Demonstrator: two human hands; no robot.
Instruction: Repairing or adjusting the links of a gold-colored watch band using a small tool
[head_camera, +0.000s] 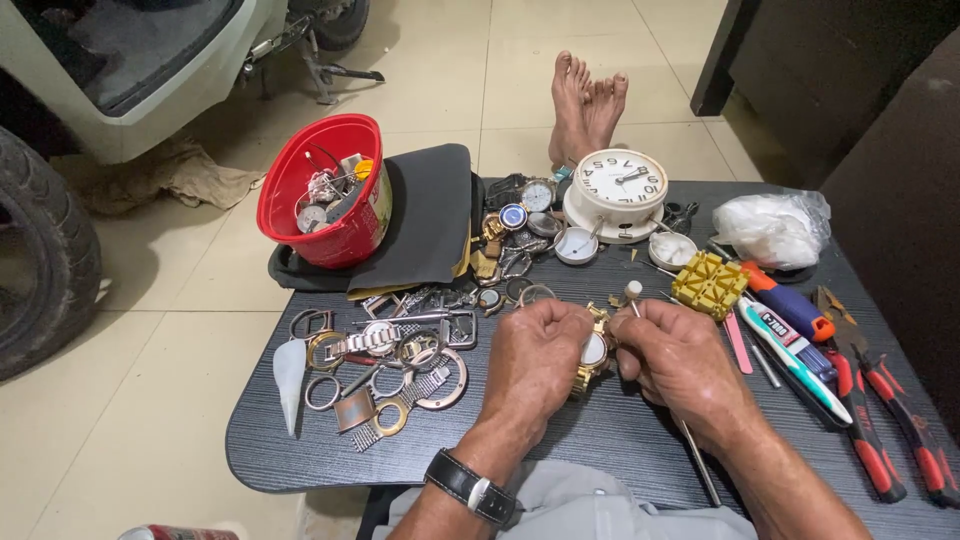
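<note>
My left hand (535, 355) is closed around a gold wristwatch (592, 352) with a white dial, holding it over the dark table (620, 440). My right hand (680, 355) grips a thin tool with a small white knob (633, 291) at its top and touches the watch from the right. A long metal rod (697, 462) runs out from under my right wrist toward me. A black strap watch (470, 486) sits on my left wrist.
Watch cases, rings and bands (390, 365) lie left of my hands. A red bucket (325, 190) of parts, a white table clock (617, 190), a yellow block (709, 284), glue tube (790, 345), red-handled pliers (890, 425) and a plastic bag (772, 228) surround them. Bare feet (585, 100) rest beyond the table.
</note>
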